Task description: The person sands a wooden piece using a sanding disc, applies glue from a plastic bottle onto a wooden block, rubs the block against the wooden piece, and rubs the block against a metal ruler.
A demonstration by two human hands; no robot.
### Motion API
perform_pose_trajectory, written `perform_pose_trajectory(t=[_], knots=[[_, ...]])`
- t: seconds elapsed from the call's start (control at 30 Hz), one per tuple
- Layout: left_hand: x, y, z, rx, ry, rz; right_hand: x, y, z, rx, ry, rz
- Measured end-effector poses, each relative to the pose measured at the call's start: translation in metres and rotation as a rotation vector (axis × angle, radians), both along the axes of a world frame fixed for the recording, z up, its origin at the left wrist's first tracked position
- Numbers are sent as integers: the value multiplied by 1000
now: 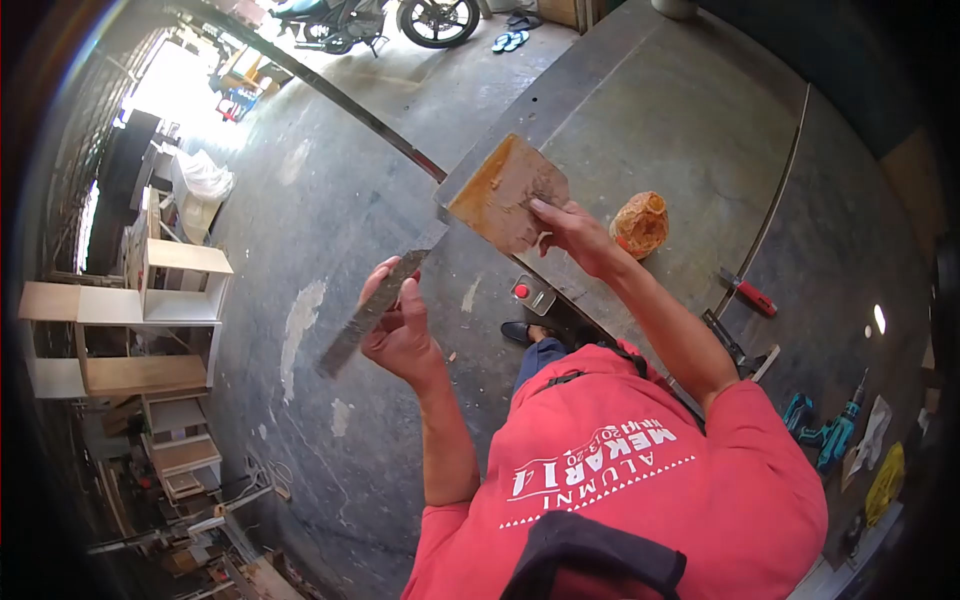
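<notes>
My left hand (402, 330) is closed around a flat, narrow grey-brown strip (360, 325) with a rough upper end, tilted in the air over the floor. My right hand (572, 232) grips a squarish thin board (505, 195) by its near right edge. Orange-brown smears, which look like glue, cover the board's left side. It is held above the corner of the workbench, apart from the strip. Right of this hand, a jar (640, 225) crusted with orange-brown residue stands on the bench.
The grey workbench (690, 130) extends to the right, with a red-handled tool (750, 292) and a teal drill (835, 430) on that side. A metal can with a red cap (533, 293) is beside the bench edge. Shelf units (150, 330) stand left; a motorcycle (360, 22) is at the back.
</notes>
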State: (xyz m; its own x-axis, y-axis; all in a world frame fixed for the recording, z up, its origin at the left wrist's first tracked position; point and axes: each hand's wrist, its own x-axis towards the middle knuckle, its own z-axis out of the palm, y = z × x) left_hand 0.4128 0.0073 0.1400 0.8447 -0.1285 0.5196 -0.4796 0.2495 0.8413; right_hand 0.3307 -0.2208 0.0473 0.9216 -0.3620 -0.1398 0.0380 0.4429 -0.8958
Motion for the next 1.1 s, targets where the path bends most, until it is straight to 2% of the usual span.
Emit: perform_pose_trajectory(t=[0.07,0.1,0.17,0.2,0.27,0.3,0.37,0.4,0.47,0.6,1.1], knots=[[-2,2,11,-24,99,-6,-17,5,20,255,-100,63],[-3,2,13,-43,189,-20,-23,5,18,252,-93,71],[-3,2,12,-60,230,-16,-29,7,14,-119,-16,-96],[-3,1,11,-76,255,-43,-34,10,20,-121,-19,-81],[-5,2,11,-94,278,-57,-49,18,48,-785,-33,-233],[-7,0,12,-98,285,-78,-52,23,62,-787,-38,-222],[-12,-1,16,-106,298,-92,-54,37,85,-1249,-295,-383],[-14,-2,19,-94,300,-120,-56,42,90,-1252,-297,-376],[-18,-3,22,-87,301,-144,-58,51,97,-1467,-310,-349],[-23,-5,24,-122,213,-190,-61,57,105,-1622,-247,-266],[-22,2,18,-130,200,-212,-55,52,100,-1546,-228,-226]])
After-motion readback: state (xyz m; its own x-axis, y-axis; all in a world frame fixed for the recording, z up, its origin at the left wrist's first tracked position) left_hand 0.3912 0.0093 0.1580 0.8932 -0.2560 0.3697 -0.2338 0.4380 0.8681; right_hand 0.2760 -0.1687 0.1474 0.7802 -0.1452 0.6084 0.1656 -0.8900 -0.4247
